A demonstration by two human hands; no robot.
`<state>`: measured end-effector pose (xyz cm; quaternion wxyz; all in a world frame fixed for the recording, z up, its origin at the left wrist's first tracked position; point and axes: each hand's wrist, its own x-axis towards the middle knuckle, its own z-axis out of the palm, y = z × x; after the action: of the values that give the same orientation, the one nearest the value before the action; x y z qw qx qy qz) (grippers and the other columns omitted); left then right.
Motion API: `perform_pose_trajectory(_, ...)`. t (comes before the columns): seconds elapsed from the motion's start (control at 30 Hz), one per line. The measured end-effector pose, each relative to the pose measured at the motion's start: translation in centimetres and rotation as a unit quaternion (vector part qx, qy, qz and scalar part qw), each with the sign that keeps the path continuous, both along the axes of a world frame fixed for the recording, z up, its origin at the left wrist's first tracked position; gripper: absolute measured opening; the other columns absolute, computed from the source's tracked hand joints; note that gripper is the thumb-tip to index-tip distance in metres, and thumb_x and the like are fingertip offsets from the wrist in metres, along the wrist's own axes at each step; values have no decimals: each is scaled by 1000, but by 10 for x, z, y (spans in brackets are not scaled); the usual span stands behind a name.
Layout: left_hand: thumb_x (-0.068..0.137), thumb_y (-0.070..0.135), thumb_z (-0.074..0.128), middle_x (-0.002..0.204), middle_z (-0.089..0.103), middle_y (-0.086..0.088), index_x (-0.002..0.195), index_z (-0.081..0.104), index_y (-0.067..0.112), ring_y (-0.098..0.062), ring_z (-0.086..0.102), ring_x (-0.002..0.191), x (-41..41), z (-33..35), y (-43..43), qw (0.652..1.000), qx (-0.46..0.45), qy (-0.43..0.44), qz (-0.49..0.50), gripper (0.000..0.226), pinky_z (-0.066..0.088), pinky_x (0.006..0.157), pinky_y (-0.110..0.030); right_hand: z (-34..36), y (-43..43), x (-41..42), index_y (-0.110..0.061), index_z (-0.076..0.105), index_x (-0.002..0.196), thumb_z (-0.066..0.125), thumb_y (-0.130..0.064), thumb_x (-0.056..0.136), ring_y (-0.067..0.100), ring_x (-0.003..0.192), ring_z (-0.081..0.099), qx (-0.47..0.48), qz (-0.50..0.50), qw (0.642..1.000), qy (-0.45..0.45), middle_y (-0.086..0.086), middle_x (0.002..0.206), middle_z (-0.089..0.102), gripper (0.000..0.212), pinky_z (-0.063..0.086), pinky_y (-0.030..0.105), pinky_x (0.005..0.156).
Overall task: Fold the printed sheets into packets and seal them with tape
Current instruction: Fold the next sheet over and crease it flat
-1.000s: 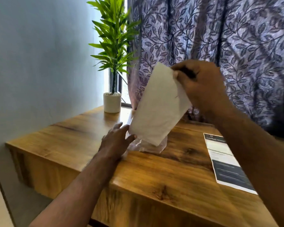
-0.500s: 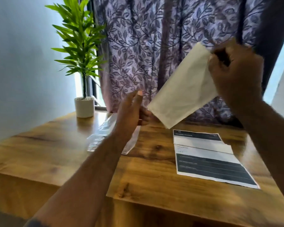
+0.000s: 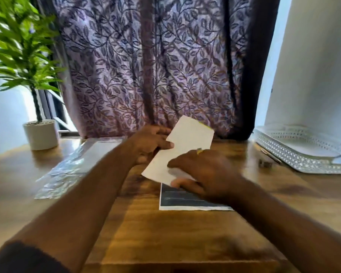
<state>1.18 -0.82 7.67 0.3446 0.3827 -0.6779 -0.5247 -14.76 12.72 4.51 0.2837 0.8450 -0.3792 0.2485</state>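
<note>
Head view: both hands on one folded white sheet [image 3: 182, 148], held tilted just above the wooden table [image 3: 165, 233]. Left hand [image 3: 152, 144] pinches its left edge, thumb on top; right hand [image 3: 203, 170] clasps the lower end, fingers curled under. Beneath lies a flat printed sheet [image 3: 185, 201], dark side up. Clear plastic sleeves [image 3: 67, 168] lie to the left. No tape seen. Folding step, I judge; next comes creasing it flat, then finding tape.
</note>
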Motion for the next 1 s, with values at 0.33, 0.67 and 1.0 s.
perform_pose_trajectory(0.33, 90, 4, 68, 112, 76, 0, 129, 66, 18, -19, 72, 103, 9, 6, -21, 967, -149, -162, -130, 42, 58, 88, -34, -7, -80, -91, -9, 67, 120, 79, -21, 85, 20, 96, 71, 312, -110, 747, -576, 2, 107, 75, 38, 57, 45, 94)
perform_pose_trajectory(0.67, 93, 37, 65, 73, 60, 1, 76, 61, 21, -15, 56, 69, -1, -59, -58, 860, -382, -335, 51, 23, 41, 62, -30, -31, -90, -121, -4, 72, 107, 66, 1, 91, 27, 100, 74, 387, -71, 678, -621, 12, 105, 77, 18, 60, 38, 83)
perform_pose_trajectory(1.0, 93, 57, 40, 74, 64, -3, 82, 65, 16, -25, 60, 70, 8, -70, -64, 860, -442, -235, 101, 49, 50, 68, -44, -30, -92, -126, -3, 65, 121, 62, 18, 84, 25, 96, 73, 426, -10, 654, -625, 14, 102, 75, 43, 60, 32, 77)
